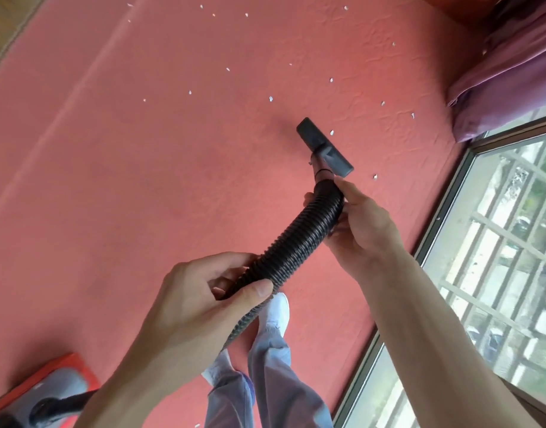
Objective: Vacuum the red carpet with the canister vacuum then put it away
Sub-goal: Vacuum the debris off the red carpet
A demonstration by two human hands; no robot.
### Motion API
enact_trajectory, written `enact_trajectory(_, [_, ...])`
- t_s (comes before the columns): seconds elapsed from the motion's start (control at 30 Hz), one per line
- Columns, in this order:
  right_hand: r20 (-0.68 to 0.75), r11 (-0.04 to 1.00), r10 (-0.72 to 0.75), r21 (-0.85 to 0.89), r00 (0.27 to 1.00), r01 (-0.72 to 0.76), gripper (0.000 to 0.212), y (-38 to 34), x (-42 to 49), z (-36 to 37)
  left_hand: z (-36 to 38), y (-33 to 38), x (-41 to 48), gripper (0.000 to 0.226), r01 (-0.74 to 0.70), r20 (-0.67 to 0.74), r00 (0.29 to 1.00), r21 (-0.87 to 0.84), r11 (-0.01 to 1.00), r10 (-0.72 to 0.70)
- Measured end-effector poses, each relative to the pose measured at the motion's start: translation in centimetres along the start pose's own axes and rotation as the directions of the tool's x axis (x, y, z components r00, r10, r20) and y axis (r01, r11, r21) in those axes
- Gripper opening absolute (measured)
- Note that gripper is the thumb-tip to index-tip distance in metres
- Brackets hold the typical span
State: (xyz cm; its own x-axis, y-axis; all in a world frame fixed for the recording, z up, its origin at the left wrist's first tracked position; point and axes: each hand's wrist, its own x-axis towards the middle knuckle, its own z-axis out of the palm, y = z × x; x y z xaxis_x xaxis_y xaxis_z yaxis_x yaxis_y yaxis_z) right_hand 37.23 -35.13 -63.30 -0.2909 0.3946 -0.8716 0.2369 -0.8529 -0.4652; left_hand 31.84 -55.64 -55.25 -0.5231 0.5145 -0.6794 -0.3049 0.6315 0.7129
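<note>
Hose (296, 242) looks light and bendy, so both hands clamp it: left hand (203, 291) low, right hand (358, 223) near the nozzle (324, 146), over the red carpet (142, 165), scraps (270, 99) ahead

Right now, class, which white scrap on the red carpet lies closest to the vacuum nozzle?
The scrap beside the nozzle's long window-side edge, just clear of it; the next-nearest scrap, off its near corner, sits farther away.
</note>
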Motion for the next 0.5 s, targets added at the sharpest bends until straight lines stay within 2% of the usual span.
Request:
enact_trajectory(0.17, [0.082, 0.997, -0.039, 0.073, 0.996, 0.033, 0.035, -3.7, -0.1, 0.8, -0.5, 5.3, -0.3, 0.016, -0.123, -0.072, 0.990, -0.010, 0.992, 0.122])
enact_trajectory(0.23, [0.109, 0.993, -0.041, 0.117, 0.993, 0.028, 0.049, -5.1, 0.0, 1.0, 0.0, 7.2, -0.1, 0.014, -0.165, -0.087, 0.984, -0.088, 0.982, 0.158])
enact_trajectory(0.27, [0.109, 0.992, -0.048, 0.123, 0.993, 0.035, 0.062, -5.9, 0.0, 1.1, 0.3, 8.1, 0.0, 0.014, -0.176, -0.084, 0.983, -0.127, 0.976, 0.166])
enact_trajectory(0.4, [0.180, 0.998, -0.068, 0.008, 0.981, 0.068, 0.098, -8.3, -0.3, 1.4, 0.7, 10.7, 0.3, 0.023, -0.166, -0.044, 0.986, -0.192, 0.967, 0.160])
enact_trajectory(0.5, [0.215, 0.999, -0.036, -0.030, 0.976, 0.043, 0.095, -8.5, -1.2, 1.5, 0.6, 10.9, 0.1, 0.030, -0.111, 0.004, 0.993, -0.266, 0.958, 0.116])
